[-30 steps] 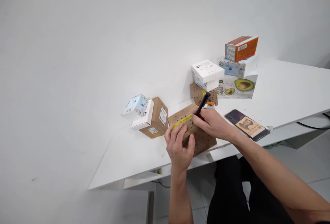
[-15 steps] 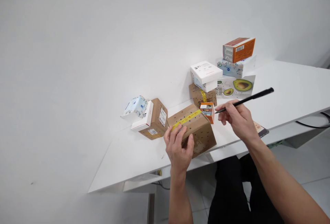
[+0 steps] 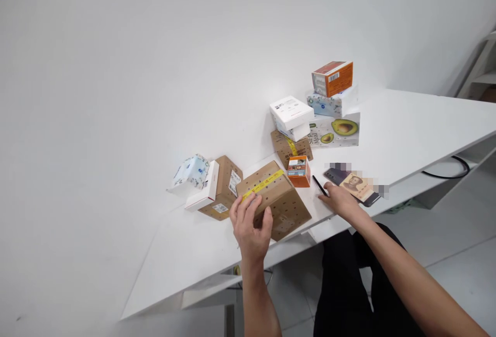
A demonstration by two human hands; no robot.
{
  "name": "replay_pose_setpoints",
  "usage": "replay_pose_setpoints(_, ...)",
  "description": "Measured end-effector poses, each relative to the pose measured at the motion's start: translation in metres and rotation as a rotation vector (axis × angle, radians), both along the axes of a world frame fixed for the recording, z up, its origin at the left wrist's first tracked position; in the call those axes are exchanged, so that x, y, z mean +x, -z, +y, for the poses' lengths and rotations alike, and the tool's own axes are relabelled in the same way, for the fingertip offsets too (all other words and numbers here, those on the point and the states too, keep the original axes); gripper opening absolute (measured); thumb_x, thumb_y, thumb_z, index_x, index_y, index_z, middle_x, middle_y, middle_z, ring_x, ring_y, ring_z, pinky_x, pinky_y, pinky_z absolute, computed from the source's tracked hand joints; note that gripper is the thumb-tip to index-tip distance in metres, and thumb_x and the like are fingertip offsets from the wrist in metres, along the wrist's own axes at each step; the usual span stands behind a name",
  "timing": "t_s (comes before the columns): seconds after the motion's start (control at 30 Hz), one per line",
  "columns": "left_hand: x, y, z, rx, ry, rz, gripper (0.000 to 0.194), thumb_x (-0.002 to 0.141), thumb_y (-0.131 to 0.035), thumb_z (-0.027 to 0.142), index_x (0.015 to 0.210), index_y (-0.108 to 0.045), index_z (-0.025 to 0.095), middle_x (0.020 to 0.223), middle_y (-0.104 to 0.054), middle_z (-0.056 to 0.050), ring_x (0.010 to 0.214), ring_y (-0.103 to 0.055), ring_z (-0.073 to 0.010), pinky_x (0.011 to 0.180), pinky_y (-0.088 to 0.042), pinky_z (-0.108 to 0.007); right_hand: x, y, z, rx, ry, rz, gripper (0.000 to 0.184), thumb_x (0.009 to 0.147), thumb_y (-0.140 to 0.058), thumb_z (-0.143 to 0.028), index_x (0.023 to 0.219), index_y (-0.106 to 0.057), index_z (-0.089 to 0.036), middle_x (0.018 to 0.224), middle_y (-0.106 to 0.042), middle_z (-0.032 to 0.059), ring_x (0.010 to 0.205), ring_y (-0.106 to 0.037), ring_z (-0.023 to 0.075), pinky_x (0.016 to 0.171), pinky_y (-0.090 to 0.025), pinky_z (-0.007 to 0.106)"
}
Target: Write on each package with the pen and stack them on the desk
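My left hand (image 3: 251,226) rests on a brown cardboard box (image 3: 289,208) with yellow tape, its fingers over the taped top and the thumb against the near side. Between the fingertips of my right hand (image 3: 341,202) is the end of a black pen (image 3: 319,184), low at the white table (image 3: 174,246). Just beyond that hand lies a dark phone (image 3: 334,174) with a portrait print on its back, partly blurred out. A small orange box (image 3: 299,172) stands between the cardboard box and the pen.
Left of the held box, a cardboard carton (image 3: 227,182), a flat white box (image 3: 205,189) and a tissue pack (image 3: 189,174) lean together. Behind are a stacked white box (image 3: 291,112), a smaller taped carton (image 3: 289,148), an avocado-print box (image 3: 335,130) and an orange-brown box (image 3: 333,78).
My right hand has lowered the pen from above the table to beside the phone, which now shows more fully. The view has shifted; my left hand stays on the cardboard box.
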State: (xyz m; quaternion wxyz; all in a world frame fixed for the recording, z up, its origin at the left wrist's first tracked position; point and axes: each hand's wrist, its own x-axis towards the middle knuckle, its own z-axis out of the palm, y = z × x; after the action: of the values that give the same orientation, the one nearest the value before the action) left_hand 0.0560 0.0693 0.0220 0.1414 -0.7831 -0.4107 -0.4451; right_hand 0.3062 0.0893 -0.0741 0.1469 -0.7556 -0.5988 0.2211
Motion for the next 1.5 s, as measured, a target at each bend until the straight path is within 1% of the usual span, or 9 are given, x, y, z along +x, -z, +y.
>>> replay_pose_setpoints(0.23, 0.004, 0.0, -0.001, 0.005, -0.012, -0.018, 0.027, 0.078, -0.062, 0.018, 0.105, -0.061, 0.019, 0.11, -0.065, -0.009, 0.114, -0.052, -0.0249, 0.101, -0.039, -0.051, -0.002, 0.003, -0.008, 0.051, 0.068, -0.068, 0.027, 0.091, -0.044, -0.036, 0.102, -0.056, -0.014, 0.097, -0.064, 0.0152, 0.089, -0.061, 0.0262, 0.069, -0.039, 0.031)
replay_pose_setpoints(0.37, 0.004, 0.001, -0.002, 0.01, -0.008, -0.025, 0.027, 0.079, -0.062, 0.019, 0.106, -0.061, 0.02, 0.11, -0.065, -0.009, 0.114, -0.053, -0.025, 0.101, -0.039, -0.052, 0.013, 0.0, -0.016, 0.241, 0.202, -0.254, 0.036, 0.089, -0.046, -0.043, 0.108, -0.057, -0.015, 0.11, -0.056, 0.0205, 0.102, -0.051, 0.0331, 0.078, -0.039, 0.04)
replay_pose_setpoints(0.5, 0.004, 0.002, -0.002, 0.012, -0.012, -0.035, 0.027, 0.078, -0.062, 0.02, 0.105, -0.061, 0.02, 0.109, -0.065, -0.009, 0.115, -0.053, -0.0247, 0.101, -0.039, -0.052, 0.032, 0.005, -0.016, 0.207, 0.317, -0.367, 0.056, 0.08, -0.056, -0.051, 0.124, -0.051, -0.017, 0.13, -0.044, 0.0245, 0.112, -0.041, 0.0407, 0.083, -0.036, 0.05)
replay_pose_setpoints(0.7, 0.005, 0.002, -0.003, 0.0, -0.026, -0.046, 0.026, 0.078, -0.062, 0.021, 0.105, -0.062, 0.02, 0.11, -0.065, -0.009, 0.114, -0.053, -0.024, 0.101, -0.04, -0.051, 0.043, 0.016, -0.016, 0.181, 0.25, -0.314, 0.049, 0.083, -0.047, -0.045, 0.121, -0.056, -0.015, 0.119, -0.055, 0.0204, 0.105, -0.047, 0.0367, 0.083, -0.037, 0.049)
replay_pose_setpoints(0.87, 0.005, 0.001, -0.004, -0.004, -0.03, -0.048, 0.027, 0.078, -0.063, 0.02, 0.105, -0.062, 0.019, 0.11, -0.065, -0.008, 0.116, -0.05, -0.0237, 0.102, -0.039, -0.05, 0.049, 0.009, -0.018, 0.165, 0.288, -0.216, 0.059, 0.078, -0.051, -0.05, 0.124, -0.055, -0.014, 0.116, -0.06, 0.0203, 0.106, -0.047, 0.0424, 0.08, -0.039, 0.054)
replay_pose_setpoints(1.0, 0.005, 0.001, -0.004, -0.002, -0.03, -0.049, 0.026, 0.078, -0.063, 0.019, 0.104, -0.062, 0.019, 0.111, -0.065, -0.008, 0.115, -0.051, -0.0236, 0.102, -0.039, -0.05, 0.059, -0.004, -0.03, 0.232, 0.407, 0.144, 0.062, 0.072, -0.057, -0.053, 0.123, -0.057, -0.017, 0.109, -0.064, 0.0173, 0.099, -0.056, 0.0369, 0.075, -0.046, 0.048)
replay_pose_setpoints(1.17, 0.004, 0.002, -0.003, -0.011, -0.035, -0.043, 0.025, 0.079, -0.061, 0.021, 0.104, -0.061, 0.019, 0.11, -0.065, -0.008, 0.115, -0.052, -0.0239, 0.102, -0.039, -0.05, 0.056, -0.016, -0.058, 0.331, 0.585, 1.116, 0.052, 0.074, -0.055, -0.055, 0.116, -0.059, -0.024, 0.108, -0.067, 0.011, 0.086, -0.065, 0.0264, 0.067, -0.053, 0.038)
replay_pose_setpoints(1.27, 0.005, 0.003, -0.004, -0.021, -0.04, -0.047, 0.025, 0.079, -0.061, 0.021, 0.105, -0.061, 0.019, 0.111, -0.065, -0.009, 0.117, -0.051, -0.0244, 0.102, -0.039, -0.05, 0.038, -0.024, -0.077, 0.285, 0.526, 1.601, 0.049, 0.081, -0.042, -0.059, 0.111, -0.061, -0.024, 0.112, -0.067, 0.0118, 0.095, -0.066, 0.0275, 0.077, -0.054, 0.043)
replay_pose_setpoints(1.5, 0.006, 0.001, -0.006, -0.033, -0.036, -0.044, 0.024, 0.081, -0.059, 0.022, 0.104, -0.061, 0.02, 0.11, -0.065, -0.008, 0.116, -0.052, -0.0235, 0.103, -0.037, -0.051, -0.028, -0.059, -0.108, -0.089, 0.173, 2.084, 0.053, 0.085, -0.039, -0.056, 0.113, -0.063, -0.019, 0.11, -0.069, 0.0153, 0.092, -0.067, 0.0263, 0.077, -0.053, 0.041)
